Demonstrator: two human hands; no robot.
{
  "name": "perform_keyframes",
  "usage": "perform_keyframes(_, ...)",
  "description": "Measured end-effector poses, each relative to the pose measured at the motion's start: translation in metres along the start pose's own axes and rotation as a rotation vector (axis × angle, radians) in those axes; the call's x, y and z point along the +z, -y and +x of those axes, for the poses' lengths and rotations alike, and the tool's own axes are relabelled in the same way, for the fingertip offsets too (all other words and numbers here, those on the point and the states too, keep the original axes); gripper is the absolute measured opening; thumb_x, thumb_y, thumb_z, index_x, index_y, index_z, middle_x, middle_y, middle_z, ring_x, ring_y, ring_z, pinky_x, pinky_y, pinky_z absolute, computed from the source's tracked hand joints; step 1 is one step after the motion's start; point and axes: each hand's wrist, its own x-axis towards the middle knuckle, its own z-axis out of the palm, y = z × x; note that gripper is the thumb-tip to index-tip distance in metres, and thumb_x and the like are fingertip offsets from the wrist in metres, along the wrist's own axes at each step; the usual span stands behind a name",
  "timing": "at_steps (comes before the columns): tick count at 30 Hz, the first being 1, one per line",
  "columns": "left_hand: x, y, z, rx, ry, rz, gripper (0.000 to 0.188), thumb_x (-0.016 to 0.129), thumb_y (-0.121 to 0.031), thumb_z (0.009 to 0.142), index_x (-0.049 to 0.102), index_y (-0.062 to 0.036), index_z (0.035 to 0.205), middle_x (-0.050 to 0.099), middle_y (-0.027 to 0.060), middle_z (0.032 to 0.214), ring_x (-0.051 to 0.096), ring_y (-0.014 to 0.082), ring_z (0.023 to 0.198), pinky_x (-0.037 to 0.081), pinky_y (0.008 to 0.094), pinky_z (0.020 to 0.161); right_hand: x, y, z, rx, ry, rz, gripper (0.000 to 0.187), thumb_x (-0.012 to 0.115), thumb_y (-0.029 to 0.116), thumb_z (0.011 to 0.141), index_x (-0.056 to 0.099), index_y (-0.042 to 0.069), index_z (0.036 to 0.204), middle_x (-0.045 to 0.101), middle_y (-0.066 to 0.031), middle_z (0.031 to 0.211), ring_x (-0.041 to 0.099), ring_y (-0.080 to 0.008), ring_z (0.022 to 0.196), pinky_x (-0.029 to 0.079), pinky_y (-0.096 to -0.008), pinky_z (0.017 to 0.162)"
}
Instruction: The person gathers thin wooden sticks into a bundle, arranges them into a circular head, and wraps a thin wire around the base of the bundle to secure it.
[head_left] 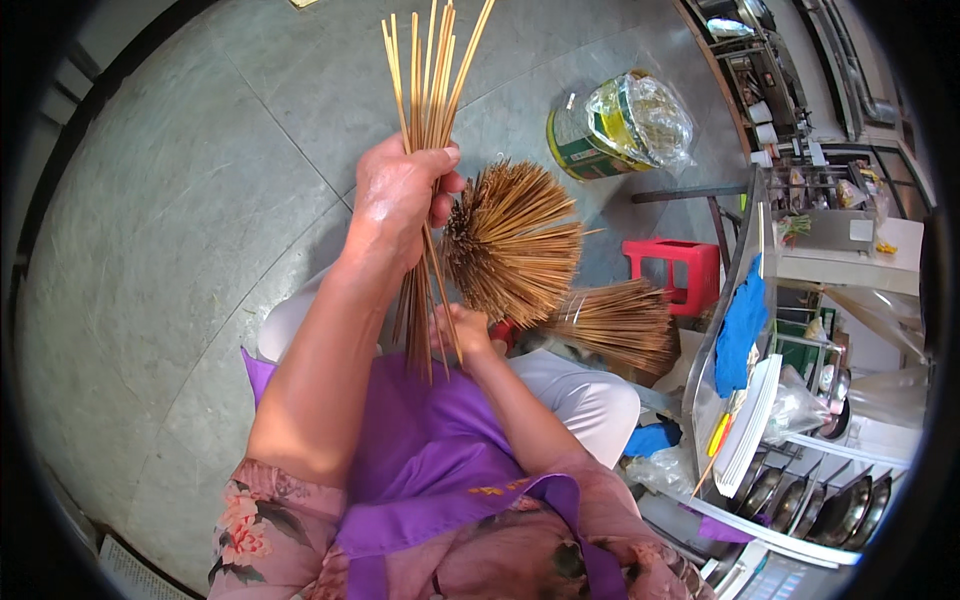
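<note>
Sorting bamboo skewers over the lap, one bunch raised and one stick being picked below.

The left hand has its fingers clamped around a loose bunch of skewers held upright above the purple apron; the right hand pinches the lower ends, fingers together on a stick. Two fanned skewer bundles lie just beyond, near a red stool and a bagged tin on the tiled floor. The grip looks loose at the bottom, so sticks may slide out and scatter, and sharp ends could prick the lower fingers.
</note>
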Motion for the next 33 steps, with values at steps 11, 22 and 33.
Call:
perform_keyframes(11,-0.013,-0.015,-0.012,0.044,-0.001,-0.061,0.013,0.053,-0.010,0.076,0.051,-0.0017,0.086,0.051,0.0037,0.060,0.042,0.0098,0.043,0.034,0.0243,0.040,-0.039,0.079,-0.075,-1.144,-0.689,-1.011,0.012,0.063,0.010,0.067,0.062,0.008,0.079,0.056,-0.0084,0.079,0.053,-0.0267,0.075,0.043,-0.0365,0.068)
perform_keyframes(22,-0.021,-0.018,-0.015,0.079,-0.023,-0.131,0.010,0.054,-0.007,0.073,0.052,-0.0002,0.080,0.050,0.0038,0.059,0.041,0.0079,0.042,0.032,0.0220,0.038,-0.034,0.077,-0.028,-1.033,-0.733,-1.183,0.018,0.063,0.015,0.067,0.062,0.010,0.085,0.055,-0.0092,0.087,0.050,-0.0276,0.083,0.039,-0.0383,0.075)
perform_keyframes(33,-0.020,-0.015,-0.012,0.050,-0.021,-0.081,0.013,0.055,-0.008,0.074,0.052,-0.0007,0.084,0.051,0.0040,0.059,0.043,0.0096,0.043,0.034,0.0232,0.041,-0.027,0.082,-0.018,-1.168,-0.722,-1.070,0.009,0.063,0.011,0.068,0.062,0.008,0.077,0.057,-0.0084,0.083,0.052,-0.0261,0.078,0.041,-0.0363,0.073)
